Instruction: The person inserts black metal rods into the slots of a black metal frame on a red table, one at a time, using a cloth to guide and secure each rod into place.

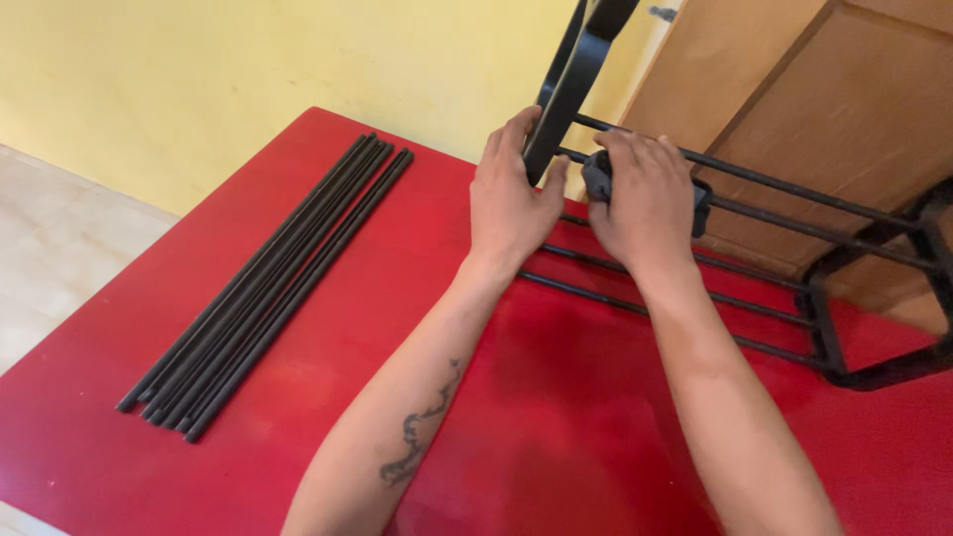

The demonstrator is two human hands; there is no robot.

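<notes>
The top of the black side frame [581,60] is cut off by the upper edge of the picture, and the second end frame [893,298] at the right is cropped by the right edge. A small dark connector piece [599,179] is mostly hidden under the right hand [645,203], so its shape can hardly be made out. How the rack rods [774,184] join the frames cannot be told.

Two hands are seen. The left hand [508,199] is closed around the lower part of the flat, upright side frame, thumb on the near side. The right hand is clenched over the connector piece on an upper rod, just right of that frame.

About six rack rods are counted running from the side frame to the right, some low over the table, others higher. A bundle of loose rods [268,288], roughly seven though hard to separate, lies at the left, well apart from the hands.

The rods are thin, round and matt black; the table [556,427] is smooth, glossy red. A brown wooden cabinet [794,89] stands at the far right.
</notes>
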